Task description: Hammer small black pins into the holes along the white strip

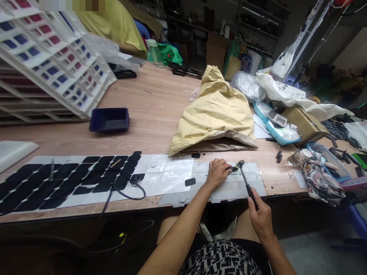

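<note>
My right hand (pixel 261 217) is wrapped round the black grip of a small hammer (pixel 244 178) with a shiny shaft. The hammer's head is over the clear plastic sheet (pixel 252 186) at the table edge. Left of it, my left hand (pixel 218 172) is closed on a slim black piece (pixel 231 168), its kind unclear, with a yellowish bit near the hammer head. Whether the hammer touches that piece, I cannot tell. A black rounded patch (pixel 190 182) lies on the white sheet (pixel 172 177) to the left, and many similar black patches (pixel 100 181) are laid out in rows beyond.
A yellow cloth sack (pixel 216 110) stands just behind my hands. A dark cable (pixel 126 193) crosses the patches. To the left are a purple tray (pixel 110 120) and a white crate (pixel 65 65). A glass jar (pixel 298 157) and blue baskets (pixel 282 133) stand right. A person (pixel 114 25) is opposite.
</note>
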Available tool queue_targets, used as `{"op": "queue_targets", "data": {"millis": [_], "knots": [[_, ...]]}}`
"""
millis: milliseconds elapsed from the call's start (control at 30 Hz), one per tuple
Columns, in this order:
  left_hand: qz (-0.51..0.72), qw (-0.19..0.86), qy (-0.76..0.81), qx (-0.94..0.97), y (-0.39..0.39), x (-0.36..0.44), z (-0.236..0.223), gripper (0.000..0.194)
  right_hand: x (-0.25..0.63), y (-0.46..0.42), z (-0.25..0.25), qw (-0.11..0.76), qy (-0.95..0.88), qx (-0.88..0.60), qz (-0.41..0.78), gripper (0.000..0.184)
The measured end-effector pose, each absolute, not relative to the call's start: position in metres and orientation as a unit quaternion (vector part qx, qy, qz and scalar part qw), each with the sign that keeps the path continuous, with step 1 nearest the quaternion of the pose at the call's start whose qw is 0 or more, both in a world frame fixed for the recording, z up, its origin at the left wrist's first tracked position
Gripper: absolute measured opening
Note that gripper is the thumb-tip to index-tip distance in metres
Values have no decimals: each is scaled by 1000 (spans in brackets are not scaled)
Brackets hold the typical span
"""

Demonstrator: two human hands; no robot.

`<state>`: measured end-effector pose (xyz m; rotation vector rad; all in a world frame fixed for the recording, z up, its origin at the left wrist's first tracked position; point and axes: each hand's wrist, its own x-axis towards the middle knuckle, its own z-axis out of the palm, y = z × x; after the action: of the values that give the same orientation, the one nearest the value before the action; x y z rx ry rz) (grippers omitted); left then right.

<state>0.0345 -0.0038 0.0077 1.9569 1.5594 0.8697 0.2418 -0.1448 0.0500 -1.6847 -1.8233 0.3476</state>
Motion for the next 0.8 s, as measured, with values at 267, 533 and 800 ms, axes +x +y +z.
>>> {"op": "queue_targets", "data": {"millis": [267,533,800], "knots": [[321,256,576,707,-3,35,10,14,234,-143,45,292,-716,-617,148,43],[313,257,578,709,-4,35,14,15,265,-136,48,261,-637,-719,90,50],[330,237,541,736,-28,33,25,18,278,-134,30,177,-608,-774,17,54]]}}
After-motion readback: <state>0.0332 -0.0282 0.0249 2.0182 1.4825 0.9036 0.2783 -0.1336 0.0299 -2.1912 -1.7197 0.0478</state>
